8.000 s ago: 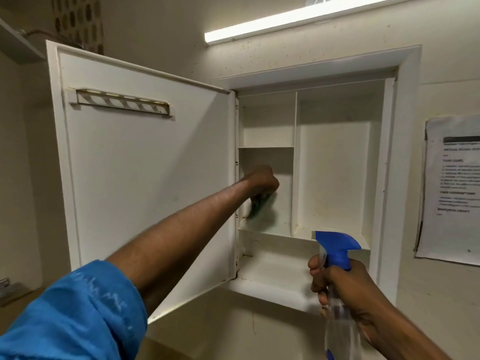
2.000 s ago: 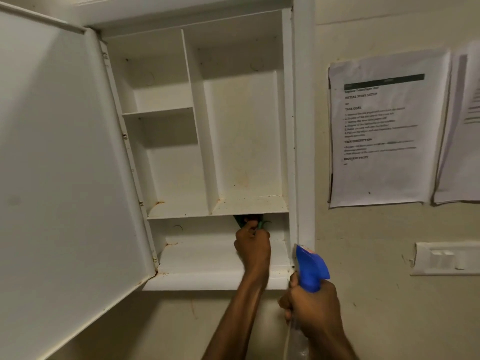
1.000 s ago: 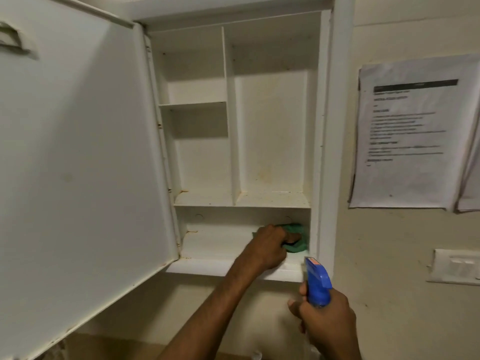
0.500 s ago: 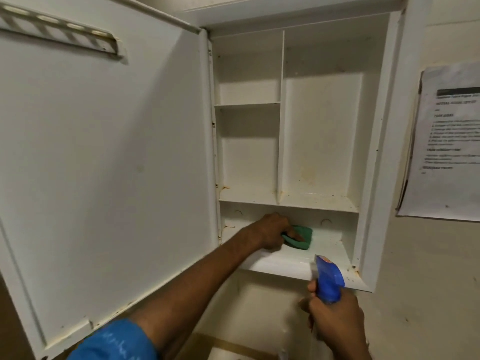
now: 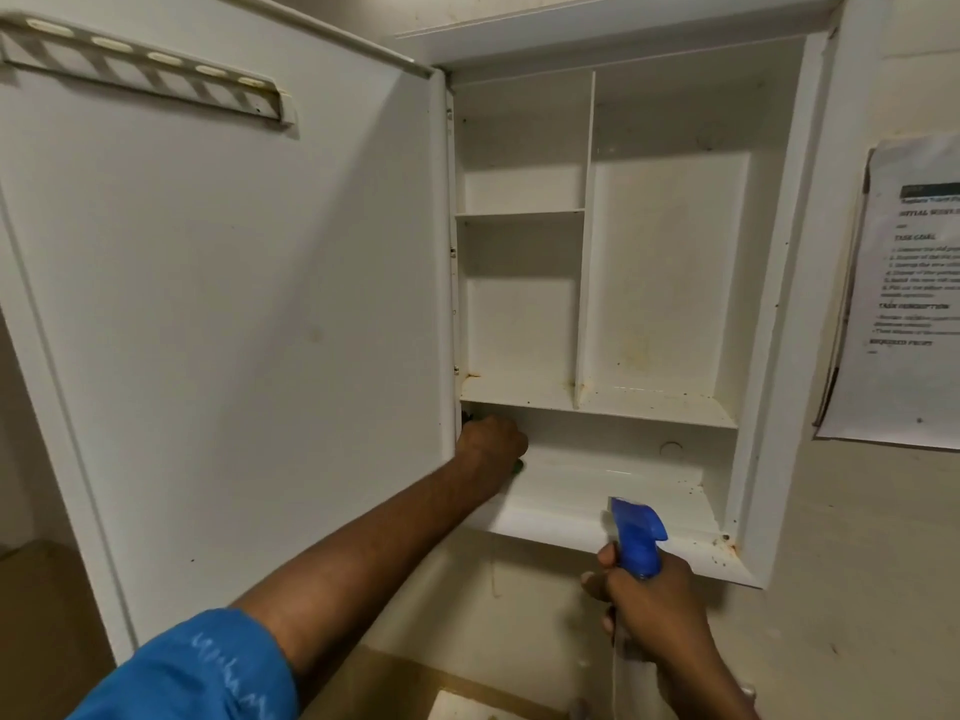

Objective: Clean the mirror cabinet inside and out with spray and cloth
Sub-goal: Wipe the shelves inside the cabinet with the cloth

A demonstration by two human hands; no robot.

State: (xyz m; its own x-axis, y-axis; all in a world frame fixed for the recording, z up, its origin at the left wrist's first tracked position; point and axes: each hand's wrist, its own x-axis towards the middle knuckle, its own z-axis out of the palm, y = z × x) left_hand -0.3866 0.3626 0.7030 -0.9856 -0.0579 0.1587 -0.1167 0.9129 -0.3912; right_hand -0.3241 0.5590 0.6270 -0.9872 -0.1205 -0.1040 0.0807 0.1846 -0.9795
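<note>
The white wall cabinet [image 5: 774, 283] hangs open, its door [image 5: 234, 304] swung out to the left with the inner face toward me. My left hand [image 5: 491, 444] is deep in the left corner of the bottom compartment, curled round the green cloth [image 5: 518, 464], of which only small slivers show. My right hand [image 5: 649, 600] grips the spray bottle [image 5: 638, 537] by its neck below the cabinet's front edge; its blue trigger head stands upright. The clear body is mostly hidden by the hand.
A slotted rack [image 5: 150, 75] is fixed near the top of the door's inner face. Printed sheets [image 5: 914, 293] are stuck to the wall right of the cabinet. The shelves [image 5: 597, 397] carry rust spots and dark specks. A brown surface [image 5: 41, 615] lies low on the left.
My left hand has slid with the cloth from the middle of the bottom compartment to its far left corner. The view has shifted left. My right hand keeps the bottle.
</note>
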